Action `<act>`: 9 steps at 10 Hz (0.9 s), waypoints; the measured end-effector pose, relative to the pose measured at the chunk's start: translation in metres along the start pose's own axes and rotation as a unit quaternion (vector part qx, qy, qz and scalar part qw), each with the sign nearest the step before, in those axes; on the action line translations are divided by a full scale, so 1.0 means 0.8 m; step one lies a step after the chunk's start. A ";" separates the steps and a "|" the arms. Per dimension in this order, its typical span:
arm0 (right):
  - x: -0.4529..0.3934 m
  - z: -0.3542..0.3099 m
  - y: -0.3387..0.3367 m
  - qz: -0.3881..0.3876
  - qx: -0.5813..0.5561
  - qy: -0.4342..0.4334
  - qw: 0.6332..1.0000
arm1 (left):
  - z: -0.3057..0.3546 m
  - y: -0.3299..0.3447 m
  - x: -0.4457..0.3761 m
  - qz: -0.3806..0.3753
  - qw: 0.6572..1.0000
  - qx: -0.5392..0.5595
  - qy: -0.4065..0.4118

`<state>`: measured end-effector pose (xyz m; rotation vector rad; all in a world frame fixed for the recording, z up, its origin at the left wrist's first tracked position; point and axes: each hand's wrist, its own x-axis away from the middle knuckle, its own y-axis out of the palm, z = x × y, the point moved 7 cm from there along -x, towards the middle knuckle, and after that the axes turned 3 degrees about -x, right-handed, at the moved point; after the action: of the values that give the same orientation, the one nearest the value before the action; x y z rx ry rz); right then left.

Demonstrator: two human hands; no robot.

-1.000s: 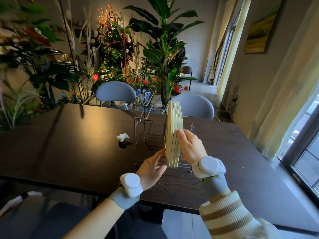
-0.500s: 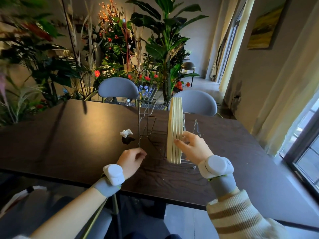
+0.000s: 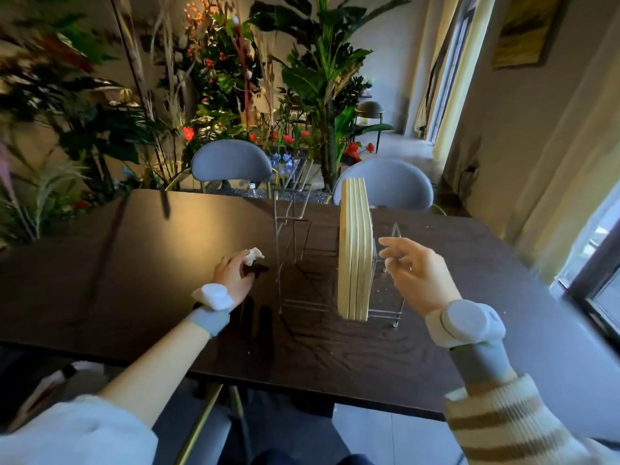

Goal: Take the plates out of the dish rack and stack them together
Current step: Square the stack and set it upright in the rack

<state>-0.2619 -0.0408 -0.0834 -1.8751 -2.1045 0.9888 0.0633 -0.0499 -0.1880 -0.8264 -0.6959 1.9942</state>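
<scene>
Plates [image 3: 355, 250] upright in rack [image 3: 385, 297], frame centre. Left hand [image 3: 233, 276] pinching tissue [image 3: 253, 256] on surface [image 3: 100, 280]; right hand [image 3: 416, 273] spread, empty, just beside plates.

Plates [image 3: 355, 250] stand on edge, packed together in the wire dish rack [image 3: 295, 250], blocking passage between my 2 hands. Rack's left slots are empty wires; open table [image 3: 100, 280] lies left of them, apart from the crumpled tissue [image 3: 253, 256] at my left hand [image 3: 231, 276]. My right hand [image 3: 416, 273] has bare tabletop right of the rack.
</scene>
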 end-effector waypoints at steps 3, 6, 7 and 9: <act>-0.031 0.036 0.032 -0.053 0.192 0.014 0.980 | -0.017 0.036 -0.033 -0.027 0.998 -0.052 0.015; -0.034 0.040 0.045 -0.090 0.139 0.002 0.986 | 0.006 0.050 -0.069 -0.083 0.990 -0.116 0.015; -0.033 0.047 0.046 -0.107 0.135 0.019 0.985 | -0.027 0.078 -0.108 -0.131 0.974 -0.176 0.046; -0.063 0.036 0.045 -0.128 0.112 0.023 0.985 | -0.043 0.101 -0.123 -0.119 0.982 -0.147 0.013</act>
<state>-0.2368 -0.0985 -0.1107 -1.4647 -2.0449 1.0593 0.0916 -0.1679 -0.2398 -0.8927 -1.0402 1.6856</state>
